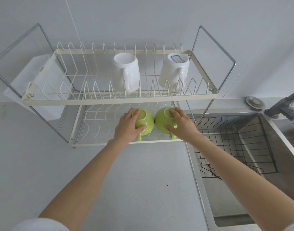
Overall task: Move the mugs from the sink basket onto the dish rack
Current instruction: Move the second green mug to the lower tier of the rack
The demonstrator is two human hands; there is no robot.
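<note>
Two green mugs sit upside down, side by side, on the lower tier of the cream two-tier dish rack (99, 102). My left hand (126, 127) grips the left green mug (147, 121), and my right hand (181, 125) grips the right green mug (161, 120). Their handles point toward me. On the upper tier stand two white mugs upside down, one in the middle (126, 74) and one at the right (173, 70). The black wire sink basket (239, 144) in the sink holds no mugs that I can see.
The steel sink (276, 164) lies at the right with a grey faucet (286, 105) behind it. A white cutting board (41, 84) hangs at the rack's left end. The pale countertop (126, 180) spreads in front of the rack. A wall stands close behind.
</note>
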